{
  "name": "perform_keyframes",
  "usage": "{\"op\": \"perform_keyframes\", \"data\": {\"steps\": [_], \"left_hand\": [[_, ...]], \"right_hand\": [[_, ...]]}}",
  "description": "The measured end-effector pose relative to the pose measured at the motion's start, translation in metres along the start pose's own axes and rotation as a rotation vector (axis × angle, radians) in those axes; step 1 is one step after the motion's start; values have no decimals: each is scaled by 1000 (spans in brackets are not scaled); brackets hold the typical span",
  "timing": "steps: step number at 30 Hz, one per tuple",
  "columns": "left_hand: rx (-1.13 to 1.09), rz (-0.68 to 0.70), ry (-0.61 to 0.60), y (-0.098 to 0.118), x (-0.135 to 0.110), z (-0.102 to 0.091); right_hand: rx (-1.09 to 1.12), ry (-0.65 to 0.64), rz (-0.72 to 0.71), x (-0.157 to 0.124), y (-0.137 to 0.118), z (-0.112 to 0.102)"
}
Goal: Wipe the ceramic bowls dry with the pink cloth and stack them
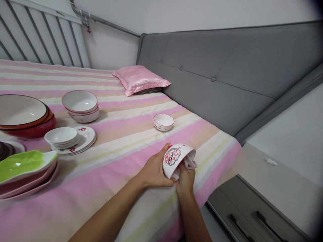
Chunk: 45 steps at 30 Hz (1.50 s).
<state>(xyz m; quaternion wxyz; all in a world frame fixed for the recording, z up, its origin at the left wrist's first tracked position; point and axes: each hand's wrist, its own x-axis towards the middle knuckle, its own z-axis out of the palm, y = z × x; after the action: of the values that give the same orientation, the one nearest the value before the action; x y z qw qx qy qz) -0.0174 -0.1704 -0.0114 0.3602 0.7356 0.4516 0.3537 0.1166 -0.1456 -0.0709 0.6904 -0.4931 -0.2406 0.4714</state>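
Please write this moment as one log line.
left hand: grips patterned bowl | right hand: holds cloth inside it | beyond: small bowl on striped bedspread

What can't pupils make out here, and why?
In the head view:
Right hand: fingertips hidden by the held bowl and cloth.
Held bowl: inside mostly hidden by its own wall.
Green dish: left end cut off by the left edge.
Lone bowl: dark markings too small to read.

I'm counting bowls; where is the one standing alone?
Near the middle of the head view, the lone bowl stands on the striped bedspread, right of the stacked bowls and just beyond the patterned bowl in the left hand.
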Motion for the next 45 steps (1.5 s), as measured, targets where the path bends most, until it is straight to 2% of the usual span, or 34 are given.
{"op": "perform_keyframes", "data": {"steps": [5,10,14,18,21,25,28,31,33,36,41,45], "left_hand": [[132,-56,-132,4,-3,-31],[176,-160,-253,16,-9,-59],[80,-249,-401,21,-12,-70],[7,-274,-451,18,-12,-72],[17,-273,-368,13,-12,-70],[-48,-235,-229,8,-10,-59],[-80,-180,-114,10,-6,-37],[-71,-143,-38,14,-2,-8],[-56,-166,20,16,-1,8],[-51,-171,101,16,0,22],[-19,-62,201,10,0,22],[11,13,126,7,0,7]], "right_hand": [[-88,-86,-113,-3,3,-1],[-280,-309,-319,-8,-2,-1],[-403,-465,-420,-16,-9,0],[-426,-497,-442,-19,-12,1],[-395,-398,-404,-16,-10,1],[-188,-114,-122,-8,-5,3],[-89,-1,6,-1,-3,2],[-60,36,69,7,0,-2],[-43,35,108,11,2,-5],[-16,12,141,12,3,-7],[30,11,145,5,-1,-3],[27,-31,85,1,0,-2]]}}
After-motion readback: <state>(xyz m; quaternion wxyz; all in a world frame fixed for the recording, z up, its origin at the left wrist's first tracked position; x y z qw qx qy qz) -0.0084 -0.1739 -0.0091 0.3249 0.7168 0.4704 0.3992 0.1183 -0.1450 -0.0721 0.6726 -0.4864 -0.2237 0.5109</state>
